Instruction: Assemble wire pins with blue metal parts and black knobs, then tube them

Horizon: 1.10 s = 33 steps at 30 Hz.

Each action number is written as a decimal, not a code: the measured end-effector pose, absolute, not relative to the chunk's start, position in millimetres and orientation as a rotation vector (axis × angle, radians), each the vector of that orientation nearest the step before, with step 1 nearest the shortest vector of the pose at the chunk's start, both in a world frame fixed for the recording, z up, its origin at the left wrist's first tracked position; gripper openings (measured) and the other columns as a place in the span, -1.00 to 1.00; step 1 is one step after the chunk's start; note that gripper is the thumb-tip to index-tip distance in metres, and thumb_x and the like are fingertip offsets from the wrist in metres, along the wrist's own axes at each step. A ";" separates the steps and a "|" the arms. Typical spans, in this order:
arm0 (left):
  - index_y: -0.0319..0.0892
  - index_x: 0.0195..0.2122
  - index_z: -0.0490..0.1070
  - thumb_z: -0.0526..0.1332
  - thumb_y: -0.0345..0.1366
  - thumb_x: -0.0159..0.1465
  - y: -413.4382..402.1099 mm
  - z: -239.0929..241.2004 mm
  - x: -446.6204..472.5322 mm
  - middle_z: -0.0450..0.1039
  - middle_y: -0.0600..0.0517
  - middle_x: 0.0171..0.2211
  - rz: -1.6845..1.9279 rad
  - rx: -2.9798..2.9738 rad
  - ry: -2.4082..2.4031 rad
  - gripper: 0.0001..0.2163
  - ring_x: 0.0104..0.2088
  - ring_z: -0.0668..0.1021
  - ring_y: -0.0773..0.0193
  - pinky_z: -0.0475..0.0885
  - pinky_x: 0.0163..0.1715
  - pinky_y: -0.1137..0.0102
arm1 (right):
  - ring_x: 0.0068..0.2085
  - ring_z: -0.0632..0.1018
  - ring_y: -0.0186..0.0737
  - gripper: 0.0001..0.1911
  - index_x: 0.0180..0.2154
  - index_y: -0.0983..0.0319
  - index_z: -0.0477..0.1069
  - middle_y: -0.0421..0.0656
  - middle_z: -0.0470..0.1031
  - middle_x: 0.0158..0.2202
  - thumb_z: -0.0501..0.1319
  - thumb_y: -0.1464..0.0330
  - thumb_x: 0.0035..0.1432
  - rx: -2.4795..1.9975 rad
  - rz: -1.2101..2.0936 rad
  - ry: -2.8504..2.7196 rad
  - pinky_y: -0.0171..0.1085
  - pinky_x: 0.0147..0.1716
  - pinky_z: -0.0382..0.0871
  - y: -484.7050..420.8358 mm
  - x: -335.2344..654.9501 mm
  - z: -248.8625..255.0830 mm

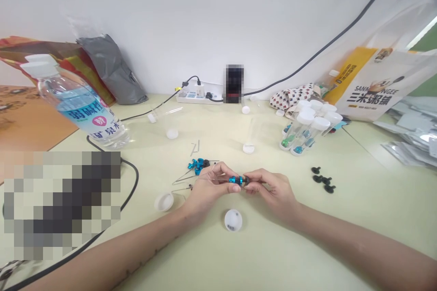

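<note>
A small blue-and-black cylindrical part (pixel 235 180) is held level between my two hands above the table. My left hand (pixel 211 184) pinches its blue metal end between thumb and fingers. A thin metal rod reaches from this end back over the left hand. My right hand (pixel 275 191) is closed on the black end (pixel 246 181), its fingertips partly hiding it. Beside my left hand lie several blue metal pieces (pixel 196 166) and thin L-shaped hex keys (pixel 182 177). Below the hands, a white cap (pixel 233 220) holds a few tiny dark bits.
Black mushroom-shaped plugs (pixel 324 179) lie right. Clear tubes with white caps (pixel 305 127) stand behind them. Another white cap (pixel 164 202) is near my left forearm. A water bottle (pixel 82 104) and black cable (pixel 136 182) are left; a power strip (pixel 194 96) is by the wall.
</note>
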<state>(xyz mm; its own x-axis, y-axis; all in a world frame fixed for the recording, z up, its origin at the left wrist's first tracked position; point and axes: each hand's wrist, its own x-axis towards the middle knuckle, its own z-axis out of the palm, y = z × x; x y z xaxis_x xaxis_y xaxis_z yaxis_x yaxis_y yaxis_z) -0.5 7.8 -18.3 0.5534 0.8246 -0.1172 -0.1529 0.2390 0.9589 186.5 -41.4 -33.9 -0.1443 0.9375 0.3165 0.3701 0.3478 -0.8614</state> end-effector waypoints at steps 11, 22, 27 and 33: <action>-0.23 -0.44 0.40 0.39 -0.40 0.01 8.2 -16.4 -0.4 0.49 0.04 -0.39 0.768 1.161 0.742 -0.83 -0.33 0.49 0.33 0.38 -0.27 0.45 | -0.45 0.53 -0.36 -0.86 -0.20 0.21 0.43 -0.21 0.51 -0.44 0.13 0.36 0.23 -1.185 0.836 -1.680 -0.40 -0.43 0.47 -40.9 187.7 -36.7; -0.22 -0.46 0.40 0.40 -0.40 -0.02 7.2 -12.9 0.4 0.48 0.05 -0.42 0.765 1.190 0.762 -0.82 -0.36 0.48 0.32 0.38 -0.28 0.42 | -0.44 0.53 -0.34 -0.85 -0.22 0.20 0.43 -0.20 0.50 -0.45 0.10 0.33 0.26 -1.162 0.867 -1.687 -0.39 -0.43 0.47 -40.7 188.4 -35.9; -0.22 -0.45 0.40 0.39 -0.40 0.00 7.8 -14.9 0.2 0.46 0.06 -0.42 0.773 1.205 0.730 -0.83 -0.36 0.47 0.33 0.36 -0.30 0.43 | -0.46 0.52 -0.36 -0.84 -0.23 0.20 0.43 -0.21 0.50 -0.45 0.09 0.32 0.27 -1.152 0.860 -1.695 -0.41 -0.43 0.48 -40.1 187.5 -34.1; -0.22 -0.45 0.40 0.41 -0.39 -0.03 7.8 -14.1 0.7 0.45 0.07 -0.43 0.765 1.180 0.718 -0.81 -0.35 0.47 0.33 0.35 -0.29 0.44 | -0.44 0.52 -0.37 -0.85 -0.23 0.20 0.43 -0.21 0.49 -0.44 0.09 0.33 0.26 -1.150 0.897 -1.675 -0.41 -0.42 0.48 -40.4 186.9 -33.9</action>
<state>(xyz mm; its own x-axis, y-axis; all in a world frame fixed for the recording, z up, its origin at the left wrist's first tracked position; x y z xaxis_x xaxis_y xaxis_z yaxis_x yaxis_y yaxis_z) 0.7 7.8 -14.1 0.5550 0.8270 -0.0896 -0.1418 0.2002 0.9694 186.9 -40.4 -33.9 -0.1745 0.9484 0.2647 0.3053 0.3077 -0.9012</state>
